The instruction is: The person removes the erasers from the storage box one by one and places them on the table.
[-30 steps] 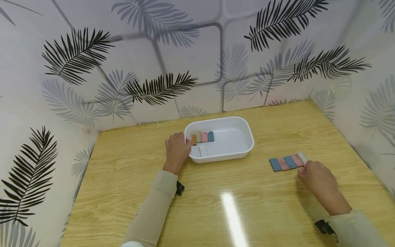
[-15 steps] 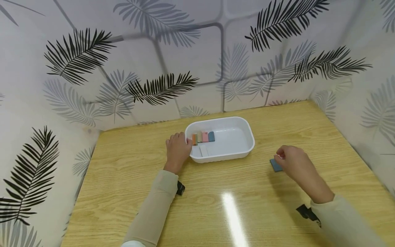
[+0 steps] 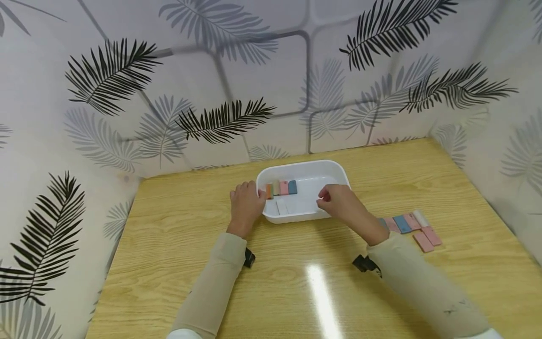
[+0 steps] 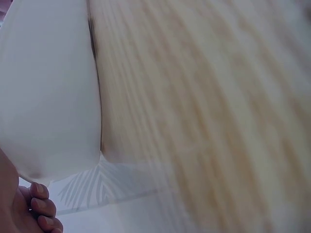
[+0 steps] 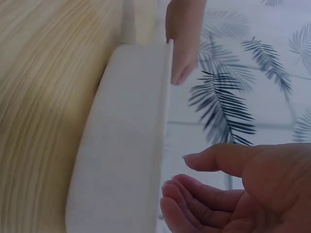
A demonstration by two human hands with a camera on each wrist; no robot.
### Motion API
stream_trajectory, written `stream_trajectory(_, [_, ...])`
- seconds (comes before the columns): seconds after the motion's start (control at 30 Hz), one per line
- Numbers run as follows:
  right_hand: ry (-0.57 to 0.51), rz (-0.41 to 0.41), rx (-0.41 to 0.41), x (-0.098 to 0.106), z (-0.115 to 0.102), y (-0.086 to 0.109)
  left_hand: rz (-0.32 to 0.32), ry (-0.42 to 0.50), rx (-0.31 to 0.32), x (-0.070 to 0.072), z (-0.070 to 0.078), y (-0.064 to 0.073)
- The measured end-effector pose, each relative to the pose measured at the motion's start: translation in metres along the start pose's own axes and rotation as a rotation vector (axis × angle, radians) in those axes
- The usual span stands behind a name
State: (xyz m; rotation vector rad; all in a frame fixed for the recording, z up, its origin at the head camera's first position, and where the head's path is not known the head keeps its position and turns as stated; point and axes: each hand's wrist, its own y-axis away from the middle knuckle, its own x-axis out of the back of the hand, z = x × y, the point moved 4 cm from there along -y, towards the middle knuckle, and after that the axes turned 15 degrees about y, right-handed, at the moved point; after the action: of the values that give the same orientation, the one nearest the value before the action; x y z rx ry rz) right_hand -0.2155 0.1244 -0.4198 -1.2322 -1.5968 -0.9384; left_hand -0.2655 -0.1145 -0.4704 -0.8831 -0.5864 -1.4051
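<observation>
My left hand (image 3: pixel 246 207) grips the left rim of a white plastic tray (image 3: pixel 296 218), its fingers curled over the edge. Inside, a short row of small eraser-like blocks lies along the left end, among them a pink block (image 3: pixel 284 188), a blue block (image 3: pixel 292 187) and an orange-and-green block (image 3: pixel 269 191). A white block (image 3: pixel 281 207) lies in front of them. Over the tray's right half hangs my right hand (image 3: pixel 340 202). The right wrist view shows its thumb (image 5: pixel 218 160) apart from the bent fingers, with nothing between, beside the tray wall (image 5: pixel 121 136).
Right of the tray, a blue-and-pink row of blocks (image 3: pixel 402 224) ends in a white block (image 3: pixel 420 218); the right forearm partly hides the row. Two pink blocks (image 3: pixel 423 241) lie nearer the front. A leaf-patterned wall covering (image 3: pixel 262 70) rises behind the wooden table (image 3: pixel 182 212).
My right hand has moved left from the row of blocks to over the tray, uncovering two pink blocks. The left hand stays on the tray rim.
</observation>
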Motion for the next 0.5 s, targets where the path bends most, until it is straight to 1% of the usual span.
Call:
stream_trajectory(0.13, [-0.016, -0.122, -0.006, -0.022, -0.014, -0.022, 0.001, -0.005, 0.002, -0.001, -0.001, 0.0])
stream_trajectory(0.27, [-0.017, -0.207, -0.011, -0.04, -0.024, -0.038, -0.008, -0.003, 0.01, -0.002, -0.001, 0.0])
stream_trajectory(0.4, [-0.018, -0.253, -0.013, -0.053, -0.03, -0.049, -0.014, -0.004, 0.02, -0.003, -0.001, 0.0])
stream_trajectory(0.5, [-0.021, -0.279, -0.034, -0.061, -0.033, -0.058, -0.005, -0.005, 0.019, -0.002, -0.002, -0.001])
